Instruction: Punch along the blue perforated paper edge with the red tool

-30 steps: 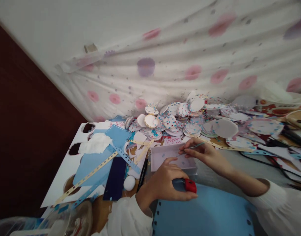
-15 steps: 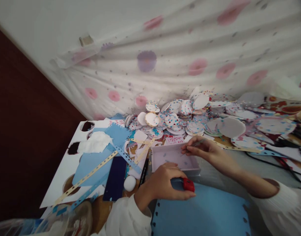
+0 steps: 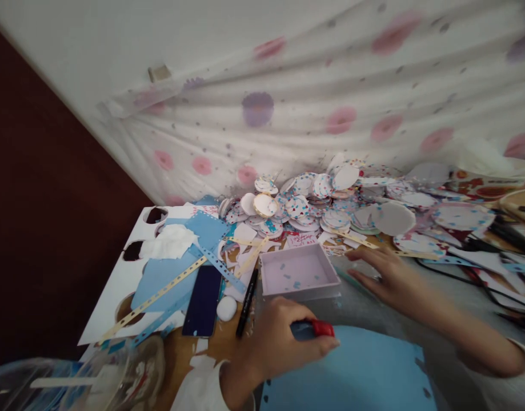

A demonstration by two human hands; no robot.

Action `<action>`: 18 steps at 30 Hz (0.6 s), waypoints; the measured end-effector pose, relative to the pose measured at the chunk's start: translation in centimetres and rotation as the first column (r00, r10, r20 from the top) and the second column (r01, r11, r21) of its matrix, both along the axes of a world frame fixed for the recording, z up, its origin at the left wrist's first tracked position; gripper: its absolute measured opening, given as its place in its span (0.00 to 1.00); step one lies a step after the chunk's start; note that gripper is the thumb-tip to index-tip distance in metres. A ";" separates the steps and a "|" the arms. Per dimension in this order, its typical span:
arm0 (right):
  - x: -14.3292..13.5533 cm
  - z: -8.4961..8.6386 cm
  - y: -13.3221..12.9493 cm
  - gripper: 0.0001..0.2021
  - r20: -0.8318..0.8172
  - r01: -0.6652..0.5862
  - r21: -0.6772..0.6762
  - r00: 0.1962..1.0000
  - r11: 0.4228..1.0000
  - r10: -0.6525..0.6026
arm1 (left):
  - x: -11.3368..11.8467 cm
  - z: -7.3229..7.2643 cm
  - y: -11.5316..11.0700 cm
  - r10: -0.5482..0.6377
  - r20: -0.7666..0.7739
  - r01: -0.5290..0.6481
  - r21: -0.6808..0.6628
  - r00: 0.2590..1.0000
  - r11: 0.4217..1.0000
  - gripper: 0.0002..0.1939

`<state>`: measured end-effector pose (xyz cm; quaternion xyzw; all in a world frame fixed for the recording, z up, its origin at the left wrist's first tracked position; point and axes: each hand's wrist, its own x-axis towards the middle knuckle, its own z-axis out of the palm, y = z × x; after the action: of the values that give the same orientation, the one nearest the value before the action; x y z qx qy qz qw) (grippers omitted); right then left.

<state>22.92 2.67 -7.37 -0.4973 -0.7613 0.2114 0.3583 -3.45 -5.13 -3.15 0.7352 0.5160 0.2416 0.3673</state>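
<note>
My left hand (image 3: 283, 337) is closed around a small red craft punch (image 3: 323, 328), held at the upper edge of a blue paper sheet (image 3: 352, 371). Small shapes are cut along the sheet's sides. Right of a shallow white box (image 3: 268, 292), my right hand (image 3: 384, 277) is held low over the grey surface, thumb and forefinger apart. A thin greenish strip (image 3: 343, 274) shows beside the thumb; I cannot tell whether it is touched. Tiny blue paper bits (image 3: 296, 284) lie inside the box.
A heap of decorated paper discs (image 3: 299, 208) runs along the curtain. At left are a phone (image 3: 202, 302), a black marker (image 3: 247, 305), a white round object (image 3: 227, 308), punched strips (image 3: 159, 297) and a clear plastic container (image 3: 153, 365). Black cable (image 3: 442, 271) lies at right.
My right hand has moved from over the box to its right side, and its fingers have parted. My left hand, with the punch, has shifted slightly down.
</note>
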 end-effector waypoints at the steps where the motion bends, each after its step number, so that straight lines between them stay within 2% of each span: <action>1: -0.2 0.7 -1.1 0.18 -0.003 -0.043 -0.007 0.999 0.999 0.043 | 0.2 0.2 -0.3 0.065 -0.020 -0.067 -0.100 0.998 0.993 0.16; 3: -1.0 2.1 -3.5 0.15 -0.012 -0.149 -0.050 0.989 0.988 0.148 | 0.9 0.4 -0.6 0.153 -0.029 -0.155 -0.257 0.988 0.954 0.18; 4: -1.5 2.6 -4.7 0.16 -0.024 -0.226 -0.105 0.974 0.968 0.225 | 1.2 0.4 -0.6 0.166 -0.007 -0.160 -0.307 0.986 0.938 0.19; 7: -3.2 3.0 -7.3 0.18 -0.036 -0.343 -0.258 0.938 0.903 0.346 | 2.2 0.2 -0.4 0.140 0.104 -0.094 -0.362 0.985 0.927 0.20; 10: -3.5 2.2 -8.2 0.15 -0.100 -0.321 -0.384 0.946 0.866 0.307 | 2.3 0.1 -0.3 0.126 0.126 -0.073 -0.359 0.984 0.931 0.20; 14: -1.6 1.2 -8.4 0.21 -0.126 -0.187 -0.441 0.981 0.878 0.146 | 1.3 0.4 -0.7 0.114 0.046 -0.093 -0.332 0.992 0.939 0.16; 18: 0.2 0.7 -9.2 0.20 -0.154 -0.219 -0.483 0.974 0.848 0.163 | 0.8 0.5 -1.7 0.175 0.048 -0.155 -0.277 0.983 0.948 0.10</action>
<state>23.15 -6.53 -6.67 -0.4824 -0.7065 0.4611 0.2356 -2.63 -6.82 -2.65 0.6229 0.5903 0.2247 0.4616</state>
